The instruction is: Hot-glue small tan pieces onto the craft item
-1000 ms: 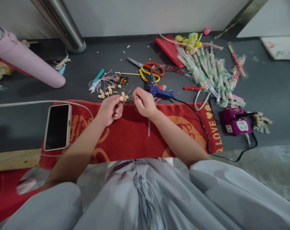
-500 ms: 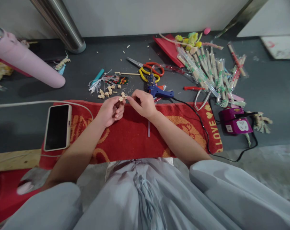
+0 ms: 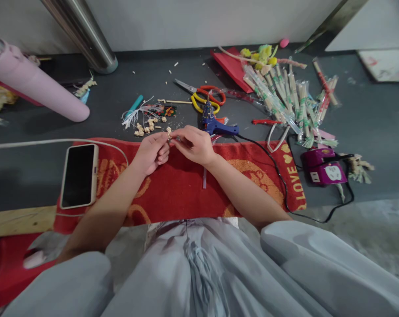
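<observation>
My left hand (image 3: 153, 154) pinching a small pale piece (image 3: 169, 130), right hand (image 3: 195, 147) meeting it, its grip unclear on my feed, blue glue gun (image 3: 221, 127) just beyond.

A phone (image 3: 79, 176) lies near a pink bottle (image 3: 44, 81).

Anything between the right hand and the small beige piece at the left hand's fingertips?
Nothing visible: the right hand has its fingertips right by the piece, which the left hand pinches. The glue gun lies on the right hand's far side, away from that gap.
</observation>
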Tool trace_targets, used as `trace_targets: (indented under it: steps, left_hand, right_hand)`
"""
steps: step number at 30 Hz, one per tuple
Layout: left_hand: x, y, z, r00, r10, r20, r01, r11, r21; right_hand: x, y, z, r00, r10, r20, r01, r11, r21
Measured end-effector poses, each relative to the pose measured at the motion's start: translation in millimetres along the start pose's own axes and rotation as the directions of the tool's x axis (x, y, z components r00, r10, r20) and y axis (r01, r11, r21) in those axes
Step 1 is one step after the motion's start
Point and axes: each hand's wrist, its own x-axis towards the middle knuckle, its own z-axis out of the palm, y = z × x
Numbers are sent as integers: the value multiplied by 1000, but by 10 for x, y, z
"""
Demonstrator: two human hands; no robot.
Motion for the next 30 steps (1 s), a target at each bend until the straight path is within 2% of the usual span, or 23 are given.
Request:
trace_targets:
  steps: [11, 16, 23, 30]
  left_hand:
    - [2, 6, 13, 1000, -14, 10, 14, 1000, 17]
    - [2, 2, 13, 1000, -10, 1, 10, 999, 42]
    - [-6, 2, 35, 1000, 5, 6, -5, 999, 44]
    - [-1, -21, 32, 999, 39, -35, -36, 997, 71]
  right_hand:
    - [21, -21, -31, 1000, -18, -4, 18, 1000, 5]
    - [12, -20, -33, 1000, 4, 26, -4, 1000, 10]
    - [17, -19, -32, 1000, 20, -8, -20, 999, 34]
    - [9, 9, -4, 997, 70, 22, -70, 997, 26]
